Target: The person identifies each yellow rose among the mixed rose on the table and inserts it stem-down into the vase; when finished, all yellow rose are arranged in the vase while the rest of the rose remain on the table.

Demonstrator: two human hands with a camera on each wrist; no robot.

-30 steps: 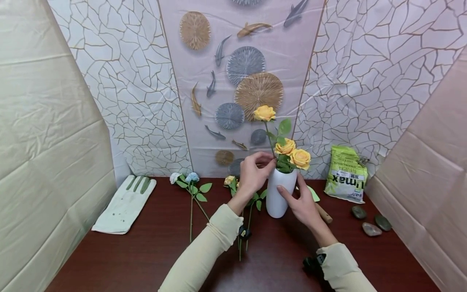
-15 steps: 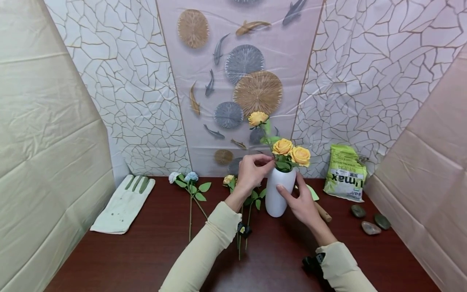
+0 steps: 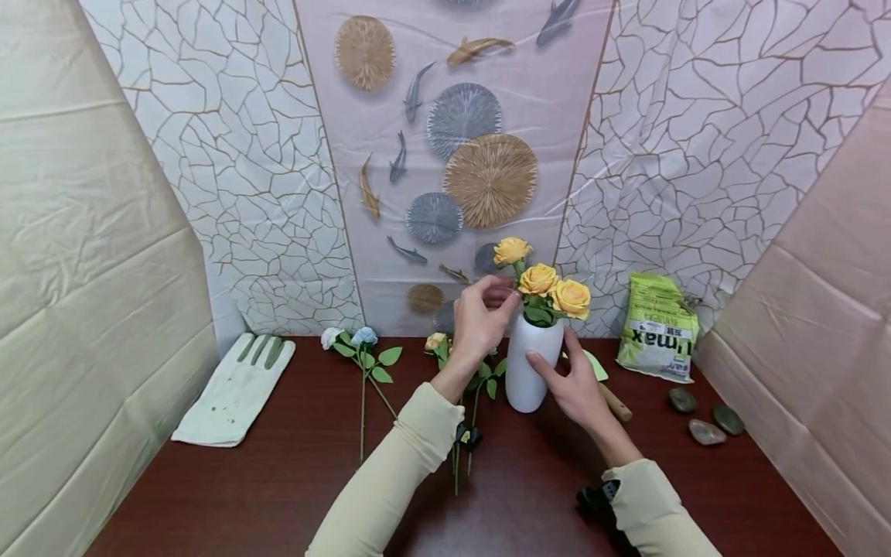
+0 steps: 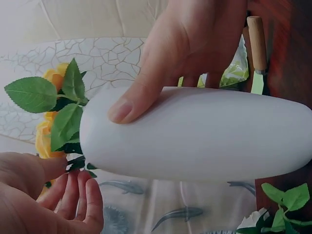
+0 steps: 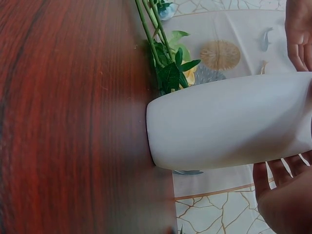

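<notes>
A white vase (image 3: 532,367) stands on the dark red table with yellow roses (image 3: 572,299) in its mouth. My right hand (image 3: 579,391) grips its upper right side, the thumb across the front in the left wrist view. With my left hand (image 3: 480,321) I pinch the green stem of another yellow rose (image 3: 512,251) at the left of the vase's rim. That rose's bloom sits a little higher than the other two. In the left wrist view green leaves (image 4: 68,124) crowd the vase mouth, and the stems inside the vase are hidden.
Left of the vase lie more flowers, among them a blue rose (image 3: 364,336) and a yellow rose (image 3: 436,343). A white glove (image 3: 233,394) is at far left. To the right are a wooden-handled tool (image 3: 616,404), a green bag (image 3: 657,329) and several stones (image 3: 706,432).
The left-hand rose has gone down, its bloom first leaning left and then coming back right, closer to the other blooms. My right hand stays on the vase.
</notes>
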